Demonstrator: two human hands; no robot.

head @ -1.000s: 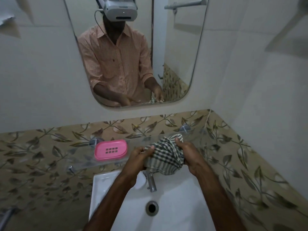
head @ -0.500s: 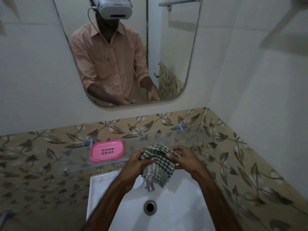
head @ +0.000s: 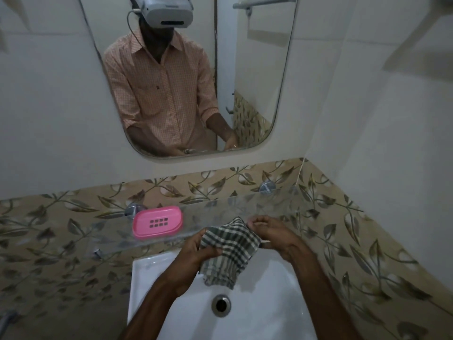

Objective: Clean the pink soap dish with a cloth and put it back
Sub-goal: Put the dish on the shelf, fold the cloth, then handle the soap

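- The pink soap dish (head: 158,223) sits flat on the clear glass shelf (head: 245,204), towards its left end, with the slotted drain holes facing up. No hand touches it.
- The checked cloth (head: 230,249), dark green and white, is held up between both hands just right of the dish, in front of the shelf edge and above the white sink (head: 264,303).
- The left hand (head: 196,253) has its grip closed on the cloth's left edge, thumb on top and fingers curled underneath.
- The right hand (head: 272,234) has a narrow grip, fingers curled in, holding the cloth at its upper right corner and right side.
- The cloth's lower part hangs loose and bunched, ending above the drain (head: 221,306).
- The shelf is fixed by round chrome brackets to a band of leaf-patterned tiles (head: 367,241).
- Above, the mirror (head: 257,69) reflects a person in an orange checked shirt, with both hands low at the sink.
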